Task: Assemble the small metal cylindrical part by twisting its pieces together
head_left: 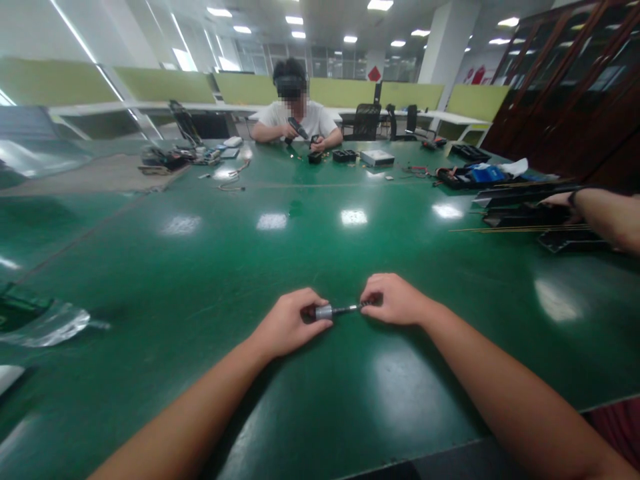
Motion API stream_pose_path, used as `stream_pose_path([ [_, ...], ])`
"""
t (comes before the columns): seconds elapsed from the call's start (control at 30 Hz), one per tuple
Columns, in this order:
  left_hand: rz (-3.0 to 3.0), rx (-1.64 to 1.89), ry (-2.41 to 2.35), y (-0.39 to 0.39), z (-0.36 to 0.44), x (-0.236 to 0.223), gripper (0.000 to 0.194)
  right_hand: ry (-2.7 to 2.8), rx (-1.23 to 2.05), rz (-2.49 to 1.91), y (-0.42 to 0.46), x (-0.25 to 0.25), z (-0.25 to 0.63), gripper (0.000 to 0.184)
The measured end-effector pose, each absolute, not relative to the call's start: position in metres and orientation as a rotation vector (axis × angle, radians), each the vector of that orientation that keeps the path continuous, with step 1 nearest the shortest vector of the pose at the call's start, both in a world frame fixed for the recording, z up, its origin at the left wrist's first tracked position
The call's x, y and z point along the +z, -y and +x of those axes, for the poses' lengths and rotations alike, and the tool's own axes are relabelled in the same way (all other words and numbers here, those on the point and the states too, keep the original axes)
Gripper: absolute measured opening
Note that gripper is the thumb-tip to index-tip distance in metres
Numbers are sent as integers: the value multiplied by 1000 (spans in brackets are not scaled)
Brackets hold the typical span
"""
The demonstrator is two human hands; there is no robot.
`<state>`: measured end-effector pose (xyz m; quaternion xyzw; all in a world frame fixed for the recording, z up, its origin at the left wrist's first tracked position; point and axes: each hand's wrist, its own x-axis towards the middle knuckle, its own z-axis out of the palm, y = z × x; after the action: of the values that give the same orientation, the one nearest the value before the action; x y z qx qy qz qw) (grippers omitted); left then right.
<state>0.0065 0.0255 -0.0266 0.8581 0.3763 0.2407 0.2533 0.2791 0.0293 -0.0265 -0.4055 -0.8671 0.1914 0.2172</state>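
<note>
Close in front of me on the green table (210,280), my left hand (290,323) grips a silver cylinder (324,312) between thumb and fingers. A thin dark shaft (345,309) with a shiny metal tip runs from it to the right, lying nearly level. At the far end of that shaft, my right hand (393,299) pinches a small dark ridged piece (367,303), largely covered by the fingers. Whether the ridged piece is joined to the shaft I cannot tell. Both hands stay low over the tabletop.
Across the table a person (295,110) holds a dark power tool (299,128) near small black boxes (344,155). At right, another person's arm (607,212) reaches over dark metal profiles (525,215) and thin rods. A clear plastic bag (55,325) lies at left.
</note>
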Motion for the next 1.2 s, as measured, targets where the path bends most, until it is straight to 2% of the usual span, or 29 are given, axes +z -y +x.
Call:
stream_pose_path([
  [0.27,2330,670,-1016,-26,7,-26,20,2424,510,-1111,-28,-28,276,8],
  [0.7,2370,686,-1030,-27,10,-29,21,2476,293,-995,-26,-39,235,14],
  [0.8,2383,679,-1060,-25,12,-26,27,2438,313,-996,-25,-41,230,14],
  [0.87,2415,668,-1058,-24,13,-24,24,2418,342,-998,-24,-42,231,15],
  [1.03,2472,717,-1056,-27,11,-21,21,2351,394,-1018,-23,-44,239,31],
  [1.2,2471,685,-1117,-30,7,-26,26,2328,394,-1052,-26,-47,240,28],
])
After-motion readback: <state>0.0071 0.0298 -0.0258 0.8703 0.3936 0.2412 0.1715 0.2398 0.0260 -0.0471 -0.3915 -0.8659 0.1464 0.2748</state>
